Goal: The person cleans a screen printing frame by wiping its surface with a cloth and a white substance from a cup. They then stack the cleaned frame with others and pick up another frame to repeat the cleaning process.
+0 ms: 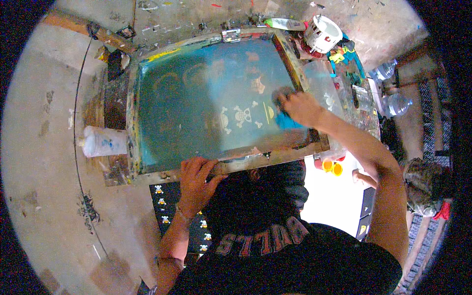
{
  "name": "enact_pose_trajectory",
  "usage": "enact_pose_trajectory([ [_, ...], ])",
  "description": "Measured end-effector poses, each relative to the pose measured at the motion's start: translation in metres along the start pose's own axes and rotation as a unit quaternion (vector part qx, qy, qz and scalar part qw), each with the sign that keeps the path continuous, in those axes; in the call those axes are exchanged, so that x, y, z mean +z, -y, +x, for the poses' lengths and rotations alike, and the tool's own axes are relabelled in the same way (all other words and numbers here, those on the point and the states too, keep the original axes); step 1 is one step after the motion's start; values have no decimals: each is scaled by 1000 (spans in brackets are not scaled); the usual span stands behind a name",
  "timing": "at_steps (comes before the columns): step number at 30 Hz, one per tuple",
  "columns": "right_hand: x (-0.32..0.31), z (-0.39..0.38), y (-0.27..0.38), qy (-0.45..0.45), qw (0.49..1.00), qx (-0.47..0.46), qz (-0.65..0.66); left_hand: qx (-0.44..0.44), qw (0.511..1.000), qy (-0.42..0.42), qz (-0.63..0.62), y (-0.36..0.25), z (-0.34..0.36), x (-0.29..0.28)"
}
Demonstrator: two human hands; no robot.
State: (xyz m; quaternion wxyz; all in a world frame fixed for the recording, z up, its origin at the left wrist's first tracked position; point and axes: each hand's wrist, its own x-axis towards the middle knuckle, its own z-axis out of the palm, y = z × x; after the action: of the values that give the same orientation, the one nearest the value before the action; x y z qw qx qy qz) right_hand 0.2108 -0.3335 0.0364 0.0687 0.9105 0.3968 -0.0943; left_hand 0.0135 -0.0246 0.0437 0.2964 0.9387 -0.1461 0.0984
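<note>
Closest to the lens is the back of a black shirt (300, 260), parked at about 5 to 6 o'clock, and past it there's a printing screen (179, 110) filling the middle and stretching up toward 12. So everything below is clock positions around that screen. Left hand (197, 173) is between 6 and 7, fingers hooked over the near rim of the wooden frame (244, 162) and gripping it, far as I can tell. Right hand (302, 109) is at 3, fingers curled shut on a bunched blue cloth (289, 121) against the mesh; it's blurry there, so don't ask me about the fingertips. My read: this is the wipe-down step, cleaning around the pale skull design (243, 116). The side by the cloth looks lighter and hazier, while the 9 o'clock side is a darker teal. If it were me, the next move calls for flat, even pressure with the cloth across the motifs, with the left hand bracing the frame so it doesn't shift. Other stuff around: a white plastic bottle (102, 141) near 8-9, a white bucket (323, 35) at 2, orange cups (337, 169) at 4 on a bright white surface (327, 206), and black printed fabric (162, 209) at 7.
</note>
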Motion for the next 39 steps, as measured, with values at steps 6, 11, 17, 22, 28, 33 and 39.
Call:
enact_pose_trajectory([
  [6,13,27,38,-48,996,-61,43,-6,999,14,29,0,1,0],
  [11,18,-3,4,-136,981,-122,61,-8,1000,8,11,0,0,1],
  [17,4,76,35,-150,976,-101,122,8,1000,-12,4,-2,5,-4],
  [22,-5,50,53,-113,927,-300,195,-13,1000,5,-6,-2,5,-3],
  [28,-7,89,41,-118,972,-156,132,-13,1000,26,2,1,7,-2],
  [33,10,16,50,22,959,-239,150,-5,1000,11,-8,-1,7,-4],
  [39,-7,24,-18,-51,988,-45,-137,9,1000,7,19,-3,8,-6],
])
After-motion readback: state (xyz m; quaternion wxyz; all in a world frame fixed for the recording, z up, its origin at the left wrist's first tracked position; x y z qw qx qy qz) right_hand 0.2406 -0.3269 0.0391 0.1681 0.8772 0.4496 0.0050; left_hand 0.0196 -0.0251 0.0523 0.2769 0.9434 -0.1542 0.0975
